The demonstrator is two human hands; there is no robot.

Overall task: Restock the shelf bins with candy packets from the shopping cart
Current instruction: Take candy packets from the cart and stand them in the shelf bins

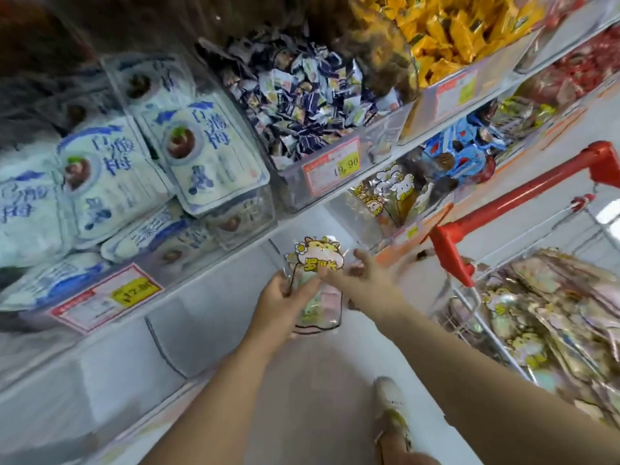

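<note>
Left hand (280,298) grips the cat-print candy packet (317,261) just below the shelf (208,280) front edge. Right hand (365,276) is loose-fingered, fingertips touching the packet's top. One-handed hold on slick foil, so it could easily slip and hit the floor.

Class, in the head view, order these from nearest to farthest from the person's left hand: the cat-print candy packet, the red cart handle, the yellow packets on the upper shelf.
1. Cat-print candy packet: held in the left hand.
2. Red cart handle: to its right.
3. Yellow packets: top shelf, upper right.
</note>
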